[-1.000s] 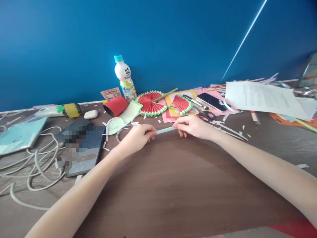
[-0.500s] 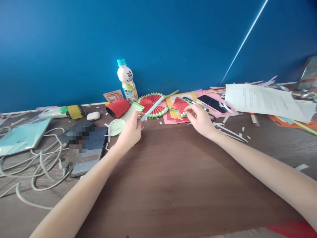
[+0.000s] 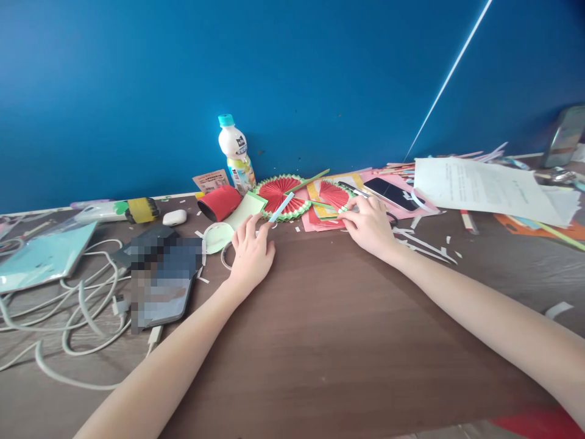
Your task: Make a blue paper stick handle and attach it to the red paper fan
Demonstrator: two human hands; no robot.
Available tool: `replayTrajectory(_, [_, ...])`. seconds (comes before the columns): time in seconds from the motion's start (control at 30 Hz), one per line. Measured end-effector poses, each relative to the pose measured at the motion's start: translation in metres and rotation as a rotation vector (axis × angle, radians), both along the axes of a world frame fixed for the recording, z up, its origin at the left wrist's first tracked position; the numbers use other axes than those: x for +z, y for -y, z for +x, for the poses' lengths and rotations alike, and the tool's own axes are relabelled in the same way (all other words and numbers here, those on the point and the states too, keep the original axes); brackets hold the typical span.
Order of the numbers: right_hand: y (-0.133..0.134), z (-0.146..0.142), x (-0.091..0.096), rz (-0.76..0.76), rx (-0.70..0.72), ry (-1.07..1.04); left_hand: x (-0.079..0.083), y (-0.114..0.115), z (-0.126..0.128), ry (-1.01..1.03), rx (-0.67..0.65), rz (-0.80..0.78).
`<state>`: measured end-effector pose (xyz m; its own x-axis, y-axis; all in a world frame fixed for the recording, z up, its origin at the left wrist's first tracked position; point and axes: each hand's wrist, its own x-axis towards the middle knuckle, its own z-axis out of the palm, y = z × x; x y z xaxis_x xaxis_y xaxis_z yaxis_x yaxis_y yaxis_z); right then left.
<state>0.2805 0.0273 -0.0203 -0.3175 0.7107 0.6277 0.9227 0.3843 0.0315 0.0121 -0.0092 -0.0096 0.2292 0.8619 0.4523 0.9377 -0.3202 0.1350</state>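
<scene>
The brown worktop [image 3: 315, 329] spreads on the near side of both hands. Well to the left of the left hand, white cables [image 3: 82, 385] loop loosely; between them and that hand lies a dark smartphone [image 3: 171, 299], its screen partly pixelated.

The left hand [image 3: 253, 253] is palm down, fingers loosely spread and thumb apart. A light blue strip [image 3: 282, 207] slants away from just beside its fingertips, its far end over the large red pleated paper fan [image 3: 276, 190]; whether the fingers grip the strip cannot be told. Just left of this hand's fingers sits a pale green paper disc [image 3: 218, 236].

The right hand [image 3: 368, 224] is half curled, thumb and fingertips close together at the near right edge of the smaller red pleated fan [image 3: 333, 194]; contact or a grip there cannot be made out. White paper strips [image 3: 444, 252] lie to this hand's right, and scissors [image 3: 392, 219] show partly behind it.

Beyond the left hand is a red paper tube [image 3: 219, 203], with a turquoise-capped bottle [image 3: 234, 143] upright farther off. Beyond the right hand, a black-screened phone [image 3: 393, 191] rests on pink paper [image 3: 425, 207]. A blue wall [image 3: 297, 67] stands behind everything.
</scene>
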Motion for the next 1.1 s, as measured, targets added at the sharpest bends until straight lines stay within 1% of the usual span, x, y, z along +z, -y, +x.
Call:
replayTrajectory(0.3, [-0.003,0.003,0.001,0.015,-0.039,0.0,-0.001,-0.001,0.0,-0.047,0.0,0.007])
replayTrajectory(0.47, [-0.007,0.004,0.001,0.038,-0.082,0.058,-0.001,-0.001,0.0,-0.071,-0.012,0.02])
replayTrajectory(0.63, [-0.008,0.001,0.005,0.047,-0.055,0.147,0.001,0.0,0.0,-0.059,-0.03,0.013])
replayTrajectory(0.77, [-0.013,-0.002,0.009,0.047,-0.087,0.21,0.001,0.001,0.0,-0.051,-0.027,0.002])
replayTrajectory(0.9, [-0.019,-0.005,0.01,0.012,-0.077,0.157,0.002,0.002,0.0,-0.05,-0.036,-0.002])
replayTrajectory(1.0, [-0.024,-0.005,0.008,-0.029,-0.034,0.052,0.002,0.002,-0.001,-0.057,-0.039,-0.008])
replayTrajectory(1.1, [-0.028,-0.003,0.007,-0.055,-0.021,-0.047,0.002,0.001,-0.001,-0.065,-0.04,-0.01])
